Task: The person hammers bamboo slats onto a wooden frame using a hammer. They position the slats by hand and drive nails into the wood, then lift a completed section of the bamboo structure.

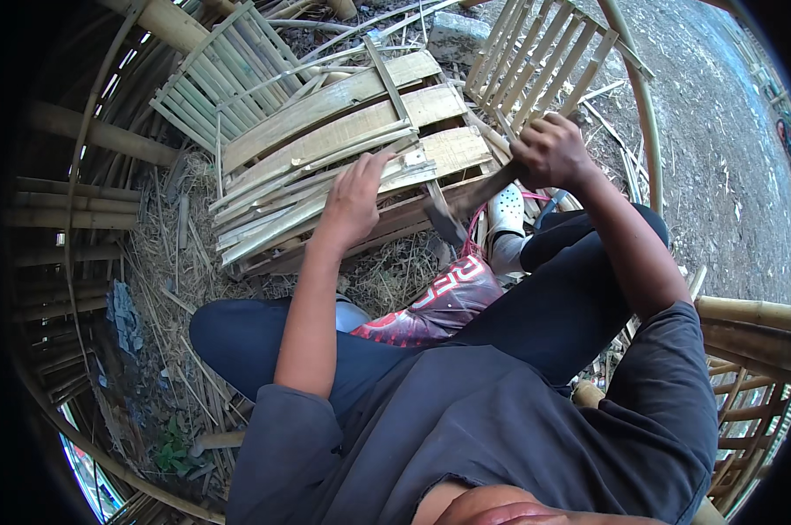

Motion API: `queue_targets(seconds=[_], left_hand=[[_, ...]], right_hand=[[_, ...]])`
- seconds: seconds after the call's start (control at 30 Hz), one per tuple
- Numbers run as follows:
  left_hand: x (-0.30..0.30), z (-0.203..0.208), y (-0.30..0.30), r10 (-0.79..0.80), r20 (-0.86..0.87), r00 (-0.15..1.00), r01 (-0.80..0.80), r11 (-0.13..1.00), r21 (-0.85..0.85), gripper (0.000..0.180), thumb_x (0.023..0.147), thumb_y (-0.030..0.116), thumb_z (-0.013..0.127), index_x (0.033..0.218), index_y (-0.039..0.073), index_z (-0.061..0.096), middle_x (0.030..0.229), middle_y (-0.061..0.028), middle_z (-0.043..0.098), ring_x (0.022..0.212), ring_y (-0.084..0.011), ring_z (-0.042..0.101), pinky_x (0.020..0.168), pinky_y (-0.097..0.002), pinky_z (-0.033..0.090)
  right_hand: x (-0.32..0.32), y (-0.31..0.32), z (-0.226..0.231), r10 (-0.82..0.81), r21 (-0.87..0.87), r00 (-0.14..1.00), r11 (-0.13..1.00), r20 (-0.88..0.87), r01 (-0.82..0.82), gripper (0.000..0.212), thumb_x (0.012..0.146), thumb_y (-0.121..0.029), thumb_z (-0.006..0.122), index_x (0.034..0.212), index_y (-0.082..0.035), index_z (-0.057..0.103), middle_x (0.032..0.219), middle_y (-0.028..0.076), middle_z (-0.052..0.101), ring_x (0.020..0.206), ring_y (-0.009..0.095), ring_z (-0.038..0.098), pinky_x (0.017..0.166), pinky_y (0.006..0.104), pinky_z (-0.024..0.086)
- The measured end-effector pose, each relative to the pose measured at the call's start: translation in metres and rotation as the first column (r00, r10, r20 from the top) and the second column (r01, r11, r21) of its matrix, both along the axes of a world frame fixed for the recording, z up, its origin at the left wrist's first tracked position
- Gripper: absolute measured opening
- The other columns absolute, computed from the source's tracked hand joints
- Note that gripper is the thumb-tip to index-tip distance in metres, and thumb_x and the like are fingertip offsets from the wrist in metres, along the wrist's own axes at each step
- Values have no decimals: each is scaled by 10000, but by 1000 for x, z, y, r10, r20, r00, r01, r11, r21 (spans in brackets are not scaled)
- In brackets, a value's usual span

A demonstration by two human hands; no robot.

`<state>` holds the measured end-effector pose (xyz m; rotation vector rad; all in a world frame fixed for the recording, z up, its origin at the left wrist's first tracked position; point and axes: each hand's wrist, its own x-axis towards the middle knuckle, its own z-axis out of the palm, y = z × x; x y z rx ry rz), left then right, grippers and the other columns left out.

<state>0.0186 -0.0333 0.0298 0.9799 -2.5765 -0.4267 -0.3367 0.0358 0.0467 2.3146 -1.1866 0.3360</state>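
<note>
My right hand [550,153] is closed round the handle of a hammer [497,182]. The hammer's dark head [446,224] hangs low, a little blurred, beside the right end of a stack of slats. My left hand [353,199] lies over the thin bamboo slats [277,217], its fingers bent together onto the upper ones; the fingertips are partly hidden. Behind those slats lie wide pale boards [343,112], crossed near the far end by a narrow strip [387,80].
A slatted bamboo panel [229,74] leans at the far left, another slatted frame [540,57] at the far right. A printed sack [439,306] lies between my legs. Bamboo poles [107,136] line the left side. Straw and scraps [387,276] cover the ground.
</note>
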Motion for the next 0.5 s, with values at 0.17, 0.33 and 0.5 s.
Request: queue_targets(seconds=[0.17, 0.33, 0.5], left_hand=[[1, 3, 3, -5, 10, 1000, 5, 1000, 11, 637, 802, -135, 470, 1414, 41, 480, 1251, -217, 580, 1177, -421, 561, 1002, -489, 450], [4, 6, -9, 9, -12, 1000, -9, 999, -38, 712, 769, -149, 512, 1448, 56, 454, 1375, -178, 562, 1279, -362, 544, 1059, -455, 440], [8, 18, -2, -11, -90, 996, 18, 997, 70, 651, 796, -136, 473, 1418, 55, 503, 1327, -208, 588, 1233, -397, 571, 1027, -467, 472]], right_hand=[[17, 8, -7, 194, -53, 981, 980, -8, -194, 203, 680, -271, 705, 689, -135, 555, 669, 7, 534, 671, 186, 605, 660, 353, 470], [18, 4, 1, -135, -203, 979, 965, 152, 164, 155, 666, -238, 699, 702, -154, 574, 671, 14, 563, 637, 199, 611, 626, 345, 460], [12, 5, 1, 20, -191, 1000, 981, -19, -23, 179, 665, -278, 668, 702, -154, 544, 715, 15, 552, 686, 168, 595, 638, 328, 452]])
